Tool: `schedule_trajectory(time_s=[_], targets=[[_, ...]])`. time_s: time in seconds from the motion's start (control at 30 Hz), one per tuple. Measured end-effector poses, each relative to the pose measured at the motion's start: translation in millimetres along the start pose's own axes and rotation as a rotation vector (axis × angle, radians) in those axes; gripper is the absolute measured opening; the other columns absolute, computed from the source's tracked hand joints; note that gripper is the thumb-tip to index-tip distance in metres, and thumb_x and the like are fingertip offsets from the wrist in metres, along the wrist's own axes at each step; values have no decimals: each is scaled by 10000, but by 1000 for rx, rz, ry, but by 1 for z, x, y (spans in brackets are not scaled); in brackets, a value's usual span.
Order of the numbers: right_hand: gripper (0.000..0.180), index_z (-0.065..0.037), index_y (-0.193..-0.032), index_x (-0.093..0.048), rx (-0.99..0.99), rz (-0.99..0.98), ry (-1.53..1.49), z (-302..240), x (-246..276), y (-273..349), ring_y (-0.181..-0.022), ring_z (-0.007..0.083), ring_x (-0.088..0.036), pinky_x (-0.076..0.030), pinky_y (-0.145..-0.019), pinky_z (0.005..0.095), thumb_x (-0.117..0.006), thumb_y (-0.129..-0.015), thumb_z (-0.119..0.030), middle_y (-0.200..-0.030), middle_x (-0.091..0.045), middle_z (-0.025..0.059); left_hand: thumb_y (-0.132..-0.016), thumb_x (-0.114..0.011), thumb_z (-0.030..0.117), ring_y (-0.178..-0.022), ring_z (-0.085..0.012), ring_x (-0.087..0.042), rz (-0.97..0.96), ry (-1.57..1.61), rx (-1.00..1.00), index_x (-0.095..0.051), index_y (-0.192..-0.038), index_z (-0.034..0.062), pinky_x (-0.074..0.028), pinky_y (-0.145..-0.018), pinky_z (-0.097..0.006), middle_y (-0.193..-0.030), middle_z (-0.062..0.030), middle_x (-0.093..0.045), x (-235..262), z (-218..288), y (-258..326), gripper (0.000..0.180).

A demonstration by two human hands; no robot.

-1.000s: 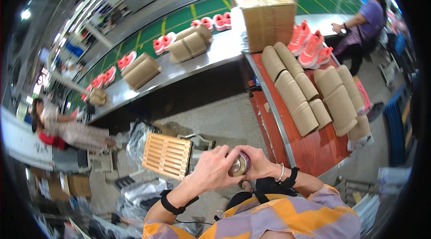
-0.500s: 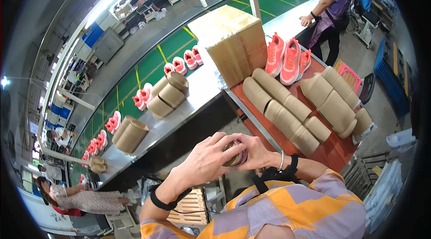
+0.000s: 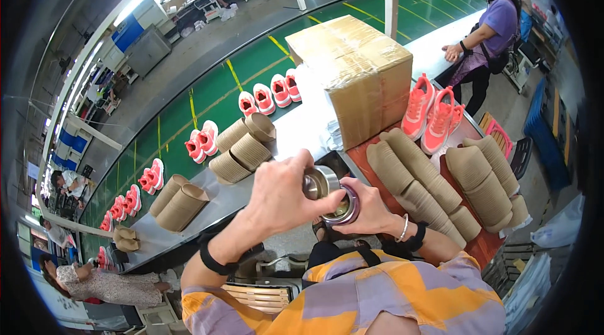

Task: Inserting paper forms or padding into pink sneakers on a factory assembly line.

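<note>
A taped brown cardboard box (image 3: 358, 74) stands on the table (image 3: 302, 130).

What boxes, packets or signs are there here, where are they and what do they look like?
Cardboard box: big, brown, taped shut, standing on the grey bench above the hands.
Metal cup: small, round and silvery, held between the left hand and the right hand.
Plastic bag: pale and crumpled, at the right edge by the floor.
Signs and screens: none clear enough to pick out.
</note>
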State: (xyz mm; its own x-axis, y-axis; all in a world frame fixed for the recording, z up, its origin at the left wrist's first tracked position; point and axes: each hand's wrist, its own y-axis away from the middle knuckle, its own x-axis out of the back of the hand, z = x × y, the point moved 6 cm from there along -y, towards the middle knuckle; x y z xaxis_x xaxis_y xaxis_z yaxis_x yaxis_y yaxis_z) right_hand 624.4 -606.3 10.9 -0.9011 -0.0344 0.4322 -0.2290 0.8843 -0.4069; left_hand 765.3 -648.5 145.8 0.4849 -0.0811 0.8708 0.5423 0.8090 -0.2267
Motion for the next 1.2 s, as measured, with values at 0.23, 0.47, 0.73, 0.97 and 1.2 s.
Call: schedule_trajectory(time_s=[0.23, 0.47, 0.73, 0.97, 1.2], targets=[[819, -20, -1221, -448, -108, 148, -104, -1, 12, -54, -959, 140, -634, -509, -867, 294, -899, -560, -196, -1013, -640, 91, -714, -784, 155, -784, -108, -625, -6, 896, 135, -563, -1011, -15, -514, -693, -242, -887, -77, -643, 31, -127, -22, 408], [1023, -20, -1352, -365, -307, 359, -22, -6, 111, -112, -1183, 186, -507, -410, -1037, 337, -929, -509, -153, -1261, -526, 100, -701, -779, 250, -996, -162, -597, 64, 1246, 92, -518, -1195, -18, -477, -888, -283, -1084, -85, -595, 37, -204, -79, 620], [821, -25, -1267, -482, -76, 627, 209, 16, 257, -163, -1061, 161, -573, -447, -973, 322, -899, -565, -112, -1138, -614, 67, -706, -769, 373, -954, -205, -647, 31, 1273, -33, -459, -1270, -72, -537, -852, -323, -1069, -135, -613, 2, -199, -175, 783], [762, -25, -1190, -512, -128, 820, 504, 91, 353, -187, -1003, 214, -624, -482, -925, 328, -902, -565, -219, -1068, -647, 118, -556, -882, 400, -1072, -223, -590, -66, 1220, 41, -513, -1261, -63, -467, -955, -329, -1127, -102, -570, -30, -168, -226, 920], [839, -51, -1205, -444, -197, 859, 609, 229, 399, -210, -1007, 264, -640, -487, -895, 359, -899, -537, -277, -1053, -650, 141, -512, -906, 389, -1056, -226, -607, -131, 1136, 107, -461, -1293, -97, -476, -935, -332, -1154, -146, -576, -73, -142, -275, 1022]])
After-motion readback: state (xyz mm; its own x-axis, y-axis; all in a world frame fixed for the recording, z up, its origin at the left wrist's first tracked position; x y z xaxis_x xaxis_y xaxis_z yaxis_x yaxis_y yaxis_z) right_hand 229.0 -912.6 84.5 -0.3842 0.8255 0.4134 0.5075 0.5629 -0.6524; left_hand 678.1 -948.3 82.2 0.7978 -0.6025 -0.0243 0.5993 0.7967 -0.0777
